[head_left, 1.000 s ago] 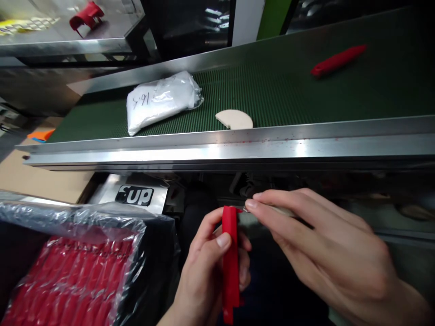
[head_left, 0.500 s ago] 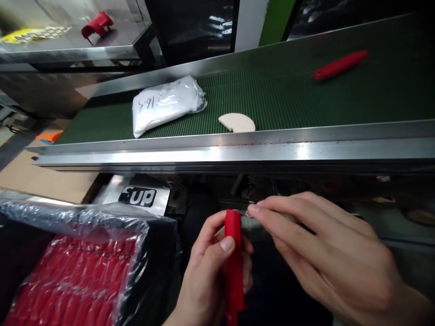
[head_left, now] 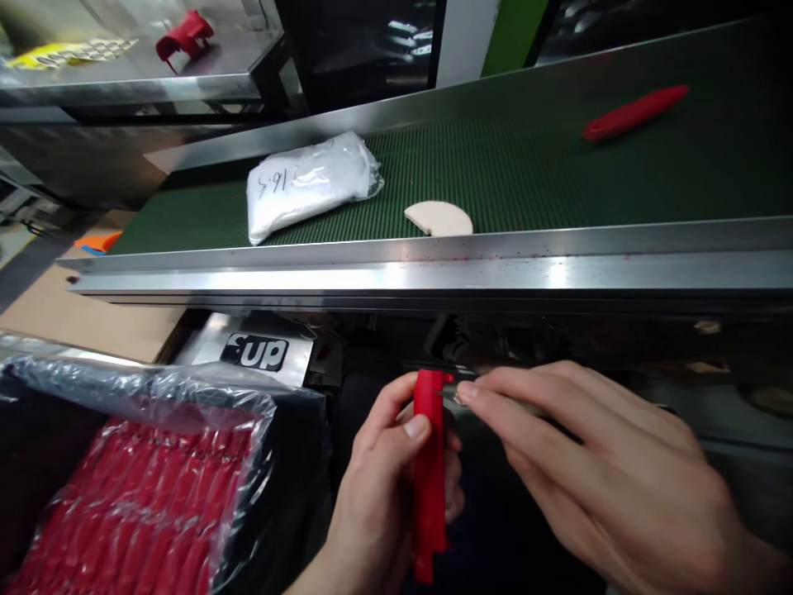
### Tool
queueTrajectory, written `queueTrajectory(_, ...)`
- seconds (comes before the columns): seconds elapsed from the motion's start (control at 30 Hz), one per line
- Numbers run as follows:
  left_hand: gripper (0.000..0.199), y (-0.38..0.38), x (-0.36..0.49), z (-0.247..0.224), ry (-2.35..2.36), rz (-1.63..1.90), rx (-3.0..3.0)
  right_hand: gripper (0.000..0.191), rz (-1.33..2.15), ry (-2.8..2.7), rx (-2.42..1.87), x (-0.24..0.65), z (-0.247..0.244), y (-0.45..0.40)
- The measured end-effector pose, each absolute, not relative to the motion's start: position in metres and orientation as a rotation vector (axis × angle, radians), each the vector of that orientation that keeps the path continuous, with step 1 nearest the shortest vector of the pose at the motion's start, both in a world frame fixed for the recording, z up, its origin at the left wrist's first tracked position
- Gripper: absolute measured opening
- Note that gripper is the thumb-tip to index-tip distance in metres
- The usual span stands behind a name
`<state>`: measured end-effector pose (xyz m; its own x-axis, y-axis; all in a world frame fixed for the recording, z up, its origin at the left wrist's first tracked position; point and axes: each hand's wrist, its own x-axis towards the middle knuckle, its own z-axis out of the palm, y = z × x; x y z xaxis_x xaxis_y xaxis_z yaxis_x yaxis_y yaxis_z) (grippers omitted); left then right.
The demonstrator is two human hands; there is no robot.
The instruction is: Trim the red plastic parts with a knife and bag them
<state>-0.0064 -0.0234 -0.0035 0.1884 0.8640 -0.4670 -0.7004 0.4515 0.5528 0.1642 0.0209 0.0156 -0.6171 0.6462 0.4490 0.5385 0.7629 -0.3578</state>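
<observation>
My left hand point(head_left: 387, 471) is wrapped round a long red plastic part point(head_left: 429, 471), held upright with the thumb across its front. A small red nub sticks out at the part's top right. My right hand point(head_left: 595, 463) pinches a small metal blade-like tool point(head_left: 457, 397), whose thin tip points left at the upper right edge of the red part. Most of the tool is hidden behind the fingers.
Beyond my hands runs a green conveyor belt point(head_left: 514, 165) with a metal rail point(head_left: 372, 277). On it lie a white bag point(head_left: 310, 186), a beige half-disc point(head_left: 439, 218) and a red piece point(head_left: 635, 113). A plastic-lined box point(head_left: 291, 471) of red parts stands lower left.
The red part has turned slightly in my left hand, and its small side nub now shows above the tool tip. The view has shifted a little.
</observation>
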Motion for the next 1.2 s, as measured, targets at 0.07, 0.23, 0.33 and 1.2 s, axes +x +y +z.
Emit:
queueTrajectory(0.07, 0.024, -0.022, -0.007, -0.004, 0.824, 1.126, 0.217, 0.037, 0.258, -2.406, -0.877, 0.163, 0.015, 0.019)
queueTrajectory(0.23, 0.025, -0.017, -0.009, -0.001, 0.871, 1.131, 0.233, 0.032, 0.2, -2.447, -0.876, 0.161, 0.016, 0.012)
queueTrajectory(0.33, 0.027, -0.013, -0.011, 0.002, 0.897, 1.115, 0.254, 0.031, 0.155, -2.471, -0.867, 0.16, 0.016, 0.008)
queueTrajectory(1.2, 0.033, -0.018, -0.009, 0.011, 0.918, 1.126, 0.416, 0.038, 0.104, -2.343, -0.909, 0.163, 0.032, 0.027)
